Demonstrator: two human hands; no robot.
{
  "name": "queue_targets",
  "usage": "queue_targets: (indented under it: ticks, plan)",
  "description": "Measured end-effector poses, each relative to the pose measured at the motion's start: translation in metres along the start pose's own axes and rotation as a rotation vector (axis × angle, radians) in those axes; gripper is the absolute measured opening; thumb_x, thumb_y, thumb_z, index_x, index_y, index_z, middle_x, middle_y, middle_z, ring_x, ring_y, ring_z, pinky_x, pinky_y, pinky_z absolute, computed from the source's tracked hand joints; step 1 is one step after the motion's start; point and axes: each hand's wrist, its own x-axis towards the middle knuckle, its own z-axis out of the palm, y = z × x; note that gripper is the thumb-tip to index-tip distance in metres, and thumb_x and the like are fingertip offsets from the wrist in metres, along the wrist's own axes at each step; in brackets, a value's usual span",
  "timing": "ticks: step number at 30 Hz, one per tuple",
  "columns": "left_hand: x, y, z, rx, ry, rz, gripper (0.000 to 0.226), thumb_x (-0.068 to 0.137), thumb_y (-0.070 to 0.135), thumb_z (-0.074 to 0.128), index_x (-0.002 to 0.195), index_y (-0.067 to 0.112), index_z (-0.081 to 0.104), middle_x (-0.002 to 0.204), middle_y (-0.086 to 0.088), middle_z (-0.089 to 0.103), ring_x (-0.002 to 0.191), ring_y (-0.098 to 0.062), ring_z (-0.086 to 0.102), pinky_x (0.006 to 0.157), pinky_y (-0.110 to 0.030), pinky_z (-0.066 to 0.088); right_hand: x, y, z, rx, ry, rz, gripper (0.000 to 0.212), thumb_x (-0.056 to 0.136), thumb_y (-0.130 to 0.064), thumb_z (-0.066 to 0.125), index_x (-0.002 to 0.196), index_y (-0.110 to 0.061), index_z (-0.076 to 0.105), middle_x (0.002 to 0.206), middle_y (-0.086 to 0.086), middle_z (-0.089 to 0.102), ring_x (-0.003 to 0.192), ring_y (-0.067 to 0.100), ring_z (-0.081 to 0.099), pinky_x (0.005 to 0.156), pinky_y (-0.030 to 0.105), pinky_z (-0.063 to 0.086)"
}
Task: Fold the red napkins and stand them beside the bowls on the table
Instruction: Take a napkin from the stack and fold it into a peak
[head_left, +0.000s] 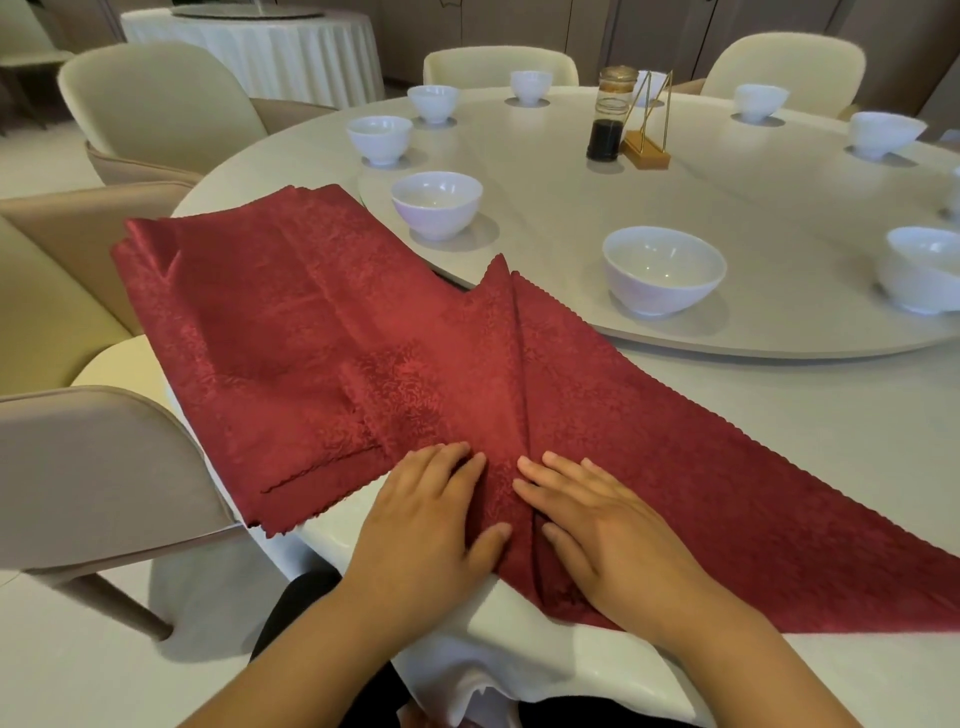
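Round white bench (831, 415) carries empty bowls (436, 205). One red napkin (649, 415) lies under both hands, its long fold running straight away toward the bowls. The left hand (436, 514) and right hand (597, 525) press flat, fingers straight; neither grip pinches. The closest bowl (662, 270) sits nearer the right hand.

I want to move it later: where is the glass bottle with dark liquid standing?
In the head view, the glass bottle stands on the turntable, far side, right of centre, just left of the gold wire stand.
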Motion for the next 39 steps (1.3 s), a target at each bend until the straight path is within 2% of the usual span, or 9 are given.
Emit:
queue_targets:
  ticks: [7,10,13,17,20,23,28,36,39]
  plan:
    - [-0.015,0.02,0.001,0.074,-0.131,-0.049,0.093,0.066,0.074,0.031,0.114,0.0,0.062,0.117,-0.014,0.063,0.109,-0.03,0.06,0.097,-0.037,0.025,0.001,-0.001,-0.001,-0.026,-0.005,-0.007,0.042,0.081,-0.025,0.037,0.112,-0.02,0.065,0.12,-0.005,0.063,0.113,0.013,0.058,0.102,0.027,0.024]
    - [-0.024,0.022,0.003,-0.07,-0.004,0.01,0.082,0.084,0.072,0.02,0.125,0.005,0.044,0.128,-0.011,0.055,0.123,-0.026,0.045,0.107,-0.033,0.018,0.001,-0.001,0.001,-0.014,0.003,-0.006,0.042,0.082,-0.025,0.037,0.115,-0.02,0.063,0.121,-0.005,0.062,0.115,0.012,0.056,0.102,0.024,0.03]
    - [-0.035,0.021,0.006,-0.291,0.22,0.188,0.051,0.091,0.057,0.035,0.119,0.016,0.048,0.123,0.003,0.049,0.116,-0.014,0.045,0.11,-0.025,0.022,0.001,0.0,-0.004,0.228,0.071,0.065,0.041,0.084,-0.024,0.041,0.118,-0.014,0.061,0.126,-0.004,0.056,0.119,0.009,0.046,0.105,0.02,0.028]
    - [-0.042,0.021,0.008,-0.333,0.307,0.356,0.023,0.094,0.046,0.042,0.098,0.027,0.055,0.099,0.014,0.055,0.092,-0.003,0.054,0.098,-0.012,0.034,-0.006,0.001,-0.024,0.34,0.181,0.081,0.039,0.088,-0.042,0.047,0.108,-0.014,0.066,0.118,-0.01,0.056,0.116,0.004,0.046,0.107,0.018,0.022]
    - [-0.039,0.021,0.008,-0.322,0.327,0.376,0.028,0.092,0.038,0.048,0.083,0.023,0.07,0.082,0.008,0.068,0.082,-0.003,0.055,0.083,-0.015,0.044,-0.023,-0.007,-0.033,0.176,0.09,-0.001,0.038,0.084,-0.045,0.046,0.097,-0.02,0.071,0.108,-0.009,0.067,0.106,0.004,0.055,0.094,0.018,0.039]
    - [-0.035,0.023,0.005,-0.274,0.33,0.391,0.027,0.084,0.031,0.055,0.069,0.018,0.074,0.073,0.007,0.068,0.077,-0.005,0.054,0.07,-0.017,0.045,-0.047,-0.014,-0.03,0.04,-0.07,-0.055,0.052,0.097,-0.049,0.02,0.108,-0.025,0.064,0.117,-0.009,0.063,0.112,0.004,0.051,0.097,0.017,0.037]
    - [-0.035,0.022,0.008,-0.265,0.343,0.41,0.045,0.094,0.035,0.043,0.067,0.016,0.074,0.071,0.006,0.068,0.077,-0.005,0.053,0.07,-0.016,0.043,-0.081,-0.006,-0.032,-0.192,-0.199,0.003,0.056,0.097,-0.052,0.013,0.132,-0.016,0.038,0.14,0.0,0.043,0.131,0.01,0.032,0.105,0.027,0.023]
    - [-0.035,0.022,0.008,-0.243,0.345,0.422,0.055,0.097,0.039,0.037,0.063,0.015,0.073,0.069,0.003,0.068,0.076,-0.005,0.051,0.067,-0.018,0.042,-0.115,0.044,-0.061,-0.189,-0.23,0.281,0.061,0.098,-0.049,0.013,0.13,-0.009,0.046,0.136,0.004,0.046,0.128,0.01,0.03,0.109,0.018,0.011]
    - [-0.035,0.023,0.006,-0.234,0.355,0.435,0.059,0.098,0.039,0.034,0.061,0.014,0.073,0.068,0.002,0.068,0.075,-0.007,0.05,0.066,-0.019,0.041,-0.133,0.071,-0.078,-0.07,-0.131,0.408,0.08,0.089,-0.067,0.009,0.131,-0.011,0.048,0.137,-0.003,0.039,0.129,0.0,0.023,0.109,0.013,0.013]
